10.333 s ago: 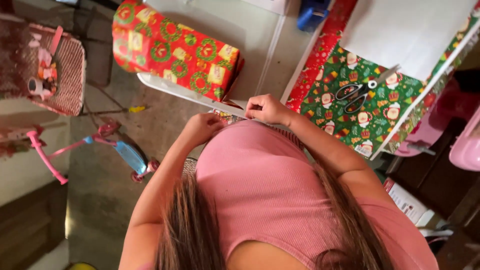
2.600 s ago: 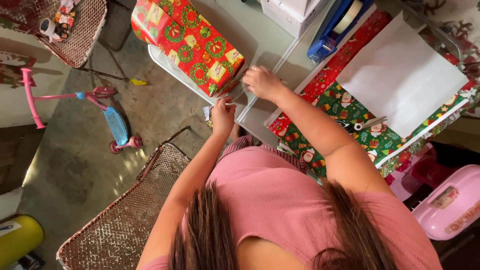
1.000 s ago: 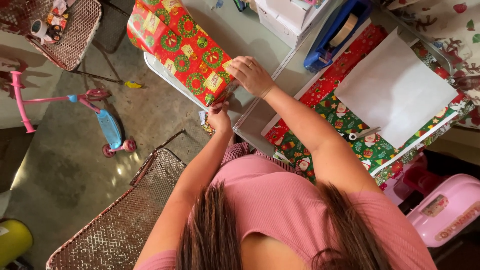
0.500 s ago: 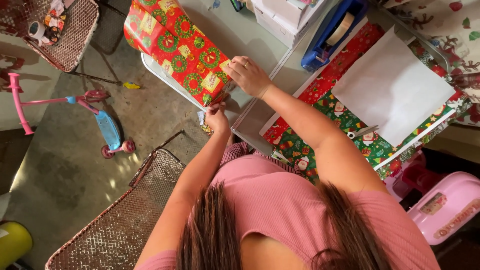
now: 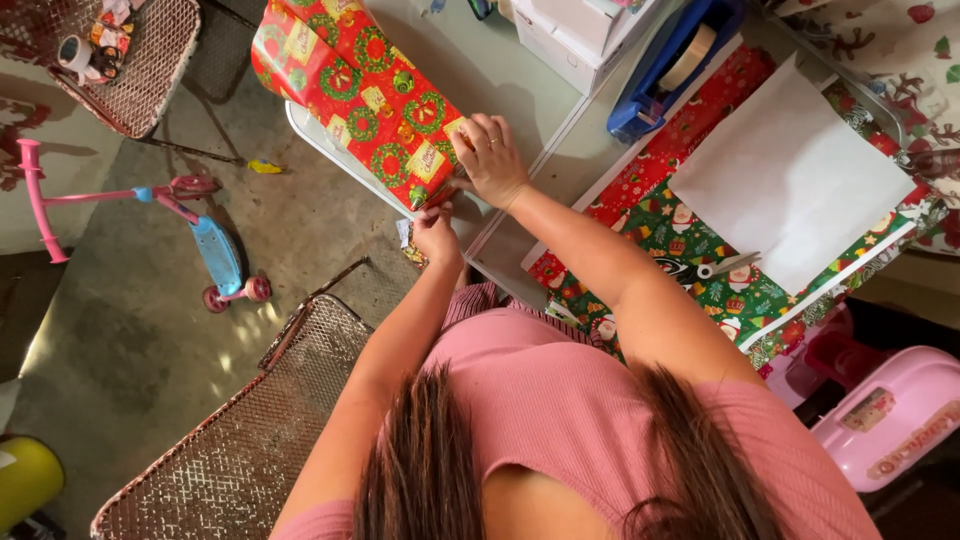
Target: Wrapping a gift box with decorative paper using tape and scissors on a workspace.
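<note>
The right hand (image 5: pixel 490 160) lies flat, fingers spread, on the near end of the wrapped box (image 5: pixel 360 100), pressing the red wreath-patterned paper down, while the left hand (image 5: pixel 436 232) pinches a small flap of that paper at the lower corner, just under the right palm; both hands touch the box and nearly touch each other. Compared with half a second ago the hands sit at almost the same spot on the end of the parcel, the right hand having slid slightly further over the corner; a little earlier both hands were lower, off the box end, near the table edge. The box lies tilted across the corner of the pale table (image 5: pixel 470 60), its far end overhanging toward the floor, and its near end is right at the grip. One wrapped box is in view. To the right, one sheet of green and red gift paper (image 5: pixel 690 230) is spread out, with one white sheet (image 5: pixel 790 180) on top and one pair of scissors (image 5: pixel 700 268) lying on it. One blue tape dispenser (image 5: pixel 680 60) sits beside one white carton (image 5: pixel 580 30). Two mesh chairs (image 5: pixel 250 420) stand on the floor, with one pink and blue scooter (image 5: pixel 200 230) between them.
</note>
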